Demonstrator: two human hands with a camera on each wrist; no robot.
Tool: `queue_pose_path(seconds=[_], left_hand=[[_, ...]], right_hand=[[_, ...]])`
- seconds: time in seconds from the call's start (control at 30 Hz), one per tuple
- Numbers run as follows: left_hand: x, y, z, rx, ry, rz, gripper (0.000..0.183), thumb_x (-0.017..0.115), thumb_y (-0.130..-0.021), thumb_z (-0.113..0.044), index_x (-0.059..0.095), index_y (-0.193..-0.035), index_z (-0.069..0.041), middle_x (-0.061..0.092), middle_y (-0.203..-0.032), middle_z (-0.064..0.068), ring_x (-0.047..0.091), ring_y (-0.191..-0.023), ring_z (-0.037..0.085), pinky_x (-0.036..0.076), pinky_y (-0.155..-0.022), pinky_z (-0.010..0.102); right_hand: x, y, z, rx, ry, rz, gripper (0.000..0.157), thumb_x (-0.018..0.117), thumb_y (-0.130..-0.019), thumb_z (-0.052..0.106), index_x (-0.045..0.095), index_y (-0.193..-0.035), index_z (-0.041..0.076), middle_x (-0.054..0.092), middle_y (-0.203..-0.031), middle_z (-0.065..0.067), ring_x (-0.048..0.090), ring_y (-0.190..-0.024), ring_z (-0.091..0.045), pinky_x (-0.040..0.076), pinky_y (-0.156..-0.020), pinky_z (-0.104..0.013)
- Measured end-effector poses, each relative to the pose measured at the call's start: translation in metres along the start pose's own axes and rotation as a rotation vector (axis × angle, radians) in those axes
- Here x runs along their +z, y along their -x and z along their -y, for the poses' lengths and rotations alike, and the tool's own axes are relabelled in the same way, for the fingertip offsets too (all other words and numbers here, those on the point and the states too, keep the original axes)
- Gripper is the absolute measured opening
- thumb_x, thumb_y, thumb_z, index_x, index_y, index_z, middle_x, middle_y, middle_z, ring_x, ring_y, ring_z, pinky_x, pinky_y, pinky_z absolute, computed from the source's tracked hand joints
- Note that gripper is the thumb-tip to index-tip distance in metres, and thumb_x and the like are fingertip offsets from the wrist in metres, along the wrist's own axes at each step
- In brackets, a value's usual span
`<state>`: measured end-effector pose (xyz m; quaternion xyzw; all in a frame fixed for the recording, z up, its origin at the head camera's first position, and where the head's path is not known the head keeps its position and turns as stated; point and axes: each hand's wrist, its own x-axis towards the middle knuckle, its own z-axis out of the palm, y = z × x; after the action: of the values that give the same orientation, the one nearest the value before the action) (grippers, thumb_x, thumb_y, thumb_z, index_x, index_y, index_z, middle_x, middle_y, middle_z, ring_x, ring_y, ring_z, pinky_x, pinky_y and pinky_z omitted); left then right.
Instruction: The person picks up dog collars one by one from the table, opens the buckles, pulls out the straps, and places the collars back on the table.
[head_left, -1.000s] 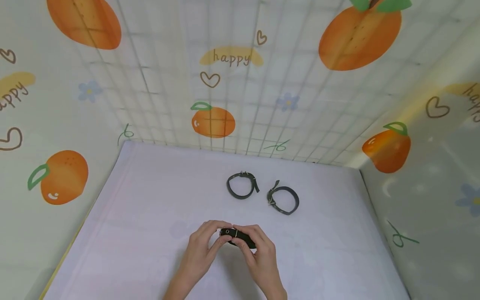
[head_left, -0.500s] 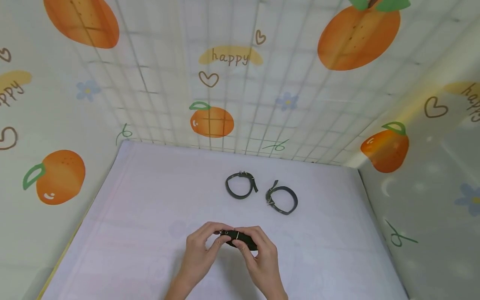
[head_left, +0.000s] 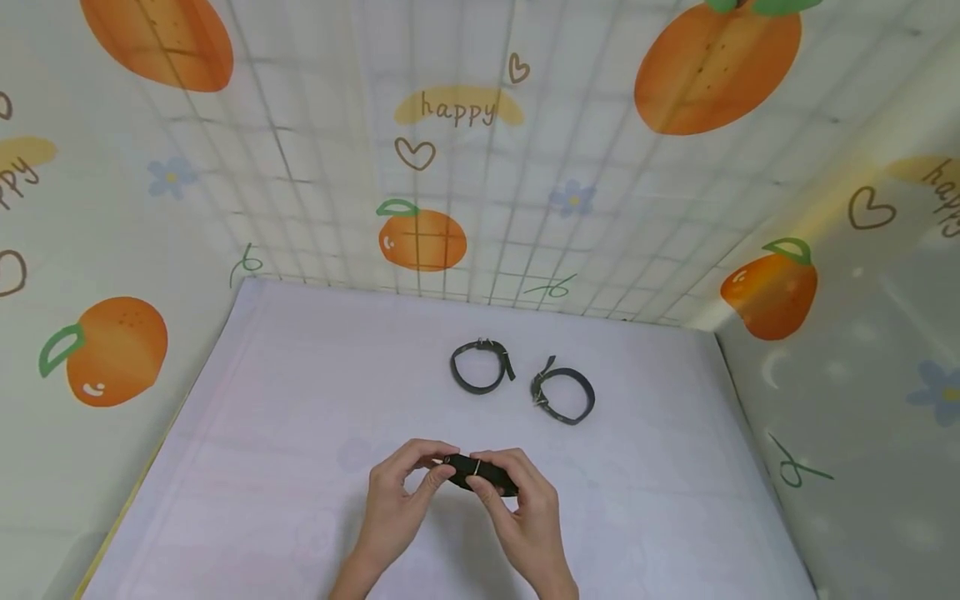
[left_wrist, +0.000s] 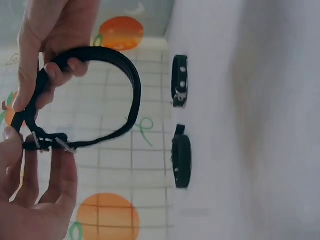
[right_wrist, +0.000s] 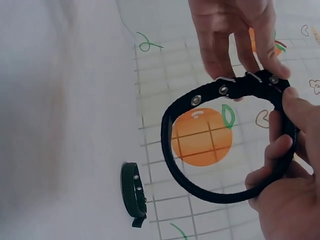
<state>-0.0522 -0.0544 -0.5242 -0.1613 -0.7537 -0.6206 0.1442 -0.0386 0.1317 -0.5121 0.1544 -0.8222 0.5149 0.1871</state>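
L hand (head_left: 397,492) & R hand (head_left: 527,510) both pinching blk collar (head_left: 491,473), slightly wider apart vs 1s ago; 2 other collars (head_left: 480,390) unmoved on desk (head_left: 300,400).

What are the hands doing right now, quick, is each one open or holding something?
Left hand: closed, pinching the black strap.
Right hand: closed, fingers curled round the same strap.

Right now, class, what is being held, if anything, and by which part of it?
A black buckled collar: the left grip holds its buckle end, the right grip the band alongside.
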Motion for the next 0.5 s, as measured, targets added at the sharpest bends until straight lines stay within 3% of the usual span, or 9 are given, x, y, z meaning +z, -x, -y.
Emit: queue_pose_path(seconds=[0.1,0.27,0.33,0.5], left_hand=[[-0.002,-0.001,-0.003,-0.003,-0.032,0.042,0.029,0.079,-0.097,-0.012,0.074,-0.123,-0.024,0.08,-0.117,-0.006,0.075,-0.106,0.01,0.062,-0.09,0.027],[-0.003,0.0,-0.008,0.113,-0.151,0.09,0.038,0.08,-0.096,-0.014,0.072,-0.131,-0.024,0.077,-0.123,-0.006,0.073,-0.112,0.011,0.061,-0.093,0.029],[-0.002,0.002,-0.009,0.161,-0.187,0.089,0.037,0.08,-0.095,-0.013,0.073,-0.129,-0.024,0.077,-0.121,-0.006,0.072,-0.112,0.012,0.061,-0.095,0.026],[-0.002,0.003,-0.011,0.203,-0.228,0.05,0.035,0.084,-0.091,-0.013,0.076,-0.122,-0.025,0.079,-0.113,-0.008,0.074,-0.106,0.011,0.056,-0.099,0.015]], right_hand=[[-0.002,-0.001,0.0,-0.009,0.019,-0.003,0.028,0.083,-0.094,0.008,0.076,-0.119,0.018,0.075,-0.105,-0.001,0.065,-0.084,-0.002,0.056,-0.069,-0.014],[-0.006,0.0,0.0,-0.041,0.03,0.024,0.029,0.084,-0.092,0.008,0.077,-0.118,0.018,0.075,-0.105,0.0,0.07,-0.087,-0.004,0.059,-0.074,-0.014],[-0.008,0.001,-0.001,-0.055,0.031,0.045,0.03,0.084,-0.092,0.006,0.077,-0.118,0.017,0.074,-0.105,0.0,0.071,-0.088,-0.004,0.059,-0.074,-0.013],[-0.01,0.002,0.0,-0.078,0.029,0.076,0.031,0.083,-0.092,0.005,0.077,-0.12,0.017,0.073,-0.106,-0.001,0.071,-0.088,-0.004,0.059,-0.075,-0.013]])
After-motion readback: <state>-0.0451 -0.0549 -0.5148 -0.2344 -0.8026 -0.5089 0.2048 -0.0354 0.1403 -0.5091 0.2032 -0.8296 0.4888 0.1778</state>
